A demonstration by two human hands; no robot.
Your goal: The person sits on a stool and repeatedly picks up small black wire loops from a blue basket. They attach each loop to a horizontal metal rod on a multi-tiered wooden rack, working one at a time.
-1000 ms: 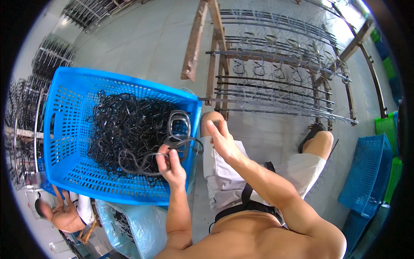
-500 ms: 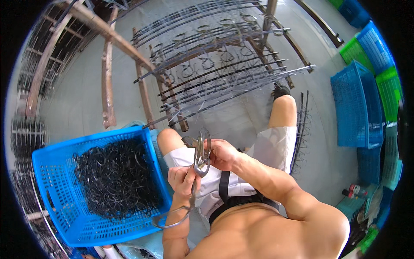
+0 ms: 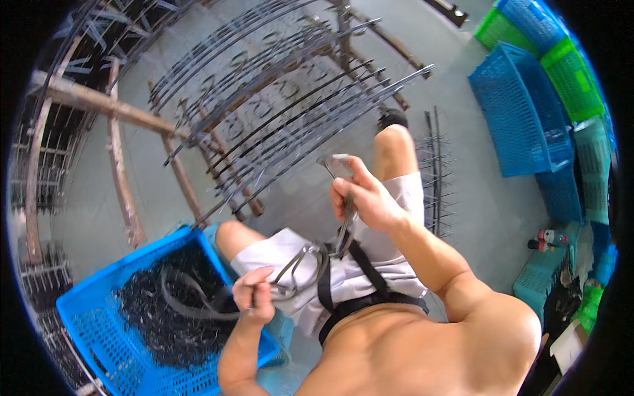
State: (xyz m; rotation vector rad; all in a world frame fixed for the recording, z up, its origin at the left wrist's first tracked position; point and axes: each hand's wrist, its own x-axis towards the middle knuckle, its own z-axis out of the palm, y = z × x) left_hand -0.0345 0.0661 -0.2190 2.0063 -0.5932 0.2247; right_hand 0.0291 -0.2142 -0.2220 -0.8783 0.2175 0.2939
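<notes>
My left hand (image 3: 254,294) is closed around shiny, thin, curved loop pieces (image 3: 294,274) beside the basket's right edge. Some of the loops reach over my lap, and one blurred grey loop (image 3: 191,294) sticks out over the basket. Higher up, above my right thigh, my right hand (image 3: 370,201) grips another shiny curved piece (image 3: 345,228); its upper end pokes out past my fingers. The lower end comes close to the loops from my left hand, and I cannot tell whether they touch. The blue basket (image 3: 125,254) at my left contains a heap of black curved strips (image 3: 165,330).
Ahead stands a rack of wooden posts (image 3: 122,178) and dark rods (image 3: 284,119), with similar loops hanging from it. Rods with thin prongs (image 3: 436,178) lie on the floor by my right leg. Blue crates (image 3: 512,112) and green crates (image 3: 571,79) line the right side.
My hands have moved apart: the right went forward and right with a curved piece, the left moved toward the basket with its loops. The whole view has shifted and turned.
</notes>
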